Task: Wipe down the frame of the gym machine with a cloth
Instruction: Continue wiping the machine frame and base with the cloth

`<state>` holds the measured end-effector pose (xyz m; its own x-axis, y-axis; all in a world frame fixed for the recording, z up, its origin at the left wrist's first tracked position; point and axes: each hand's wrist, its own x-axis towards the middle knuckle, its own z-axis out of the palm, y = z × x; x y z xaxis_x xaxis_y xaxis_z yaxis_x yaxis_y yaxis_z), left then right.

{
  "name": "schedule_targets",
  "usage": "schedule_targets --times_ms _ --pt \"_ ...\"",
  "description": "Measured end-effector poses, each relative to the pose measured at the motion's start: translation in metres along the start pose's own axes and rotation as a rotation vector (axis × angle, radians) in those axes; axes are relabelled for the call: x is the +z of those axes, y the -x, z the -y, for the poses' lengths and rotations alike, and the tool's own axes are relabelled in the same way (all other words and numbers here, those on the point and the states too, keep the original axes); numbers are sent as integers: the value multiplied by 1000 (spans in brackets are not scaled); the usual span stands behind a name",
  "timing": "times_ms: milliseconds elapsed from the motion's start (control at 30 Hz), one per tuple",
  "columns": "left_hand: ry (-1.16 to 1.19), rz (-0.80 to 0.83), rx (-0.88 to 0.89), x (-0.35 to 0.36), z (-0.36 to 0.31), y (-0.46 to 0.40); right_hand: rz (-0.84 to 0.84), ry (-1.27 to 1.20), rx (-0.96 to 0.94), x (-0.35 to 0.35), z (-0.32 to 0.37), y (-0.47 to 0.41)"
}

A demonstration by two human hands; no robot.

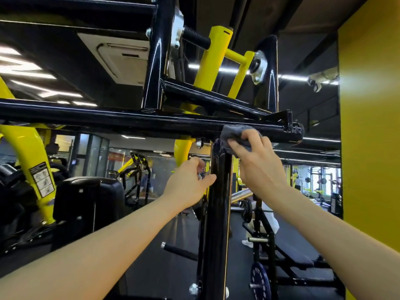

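The gym machine has a glossy black frame: a horizontal bar (129,119) crosses the view and a vertical post (217,213) drops from it near the centre. My right hand (257,161) grips a grey cloth (232,134) and holds it against the joint where the post meets the bar. My left hand (190,180) is at the post's left side, its thumb touching the post and its fingers curled; a small shiny thing near the fingertips is too blurred to identify.
Yellow lever arms (213,59) rise above the bar, and another yellow arm (32,161) with a warning label curves at left. A black seat pad (86,198) stands lower left. A yellow wall (370,148) fills the right. A plate-loaded rack (263,256) stands behind the post.
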<state>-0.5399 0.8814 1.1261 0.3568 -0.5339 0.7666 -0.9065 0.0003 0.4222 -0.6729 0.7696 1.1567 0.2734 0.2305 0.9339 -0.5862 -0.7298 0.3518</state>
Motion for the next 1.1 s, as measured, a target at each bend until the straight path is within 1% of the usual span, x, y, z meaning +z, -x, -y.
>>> schedule_targets --times_ms 100,167,233,333,467,500,600,667,833,867,933,1000,1067,1100 --pt "65 41 -65 6 -4 0 53 -94 131 -3 14 -3" --pt "83 67 -93 9 -4 1 88 -172 255 -5 27 -6" --pt "68 89 -81 11 -4 3 143 -213 361 -8 31 -6" --pt "77 112 -53 10 -7 2 195 -307 452 -14 24 -7" --pt "84 118 -57 9 -9 1 384 -430 615 -10 16 -4" --pt "84 122 -53 11 -8 2 386 -444 634 -9 17 -3" --pt "122 118 -41 16 -2 1 204 -465 608 -10 17 -8" --pt "155 105 -26 17 1 -3 131 -439 586 -10 19 -12" --pt "150 130 -14 18 5 -11 141 -364 599 -1 18 -12" --pt "140 129 -12 18 6 -12 127 -341 574 -5 18 -13" --pt "138 129 -10 19 7 -13 39 -318 491 -16 24 -17" --pt "150 132 -14 19 9 -14 -57 -303 360 -25 34 -29" --pt "162 118 -8 20 10 -14 -16 -254 280 -22 42 -48" --pt "163 110 1 20 10 -12 21 -228 283 -20 44 -54"
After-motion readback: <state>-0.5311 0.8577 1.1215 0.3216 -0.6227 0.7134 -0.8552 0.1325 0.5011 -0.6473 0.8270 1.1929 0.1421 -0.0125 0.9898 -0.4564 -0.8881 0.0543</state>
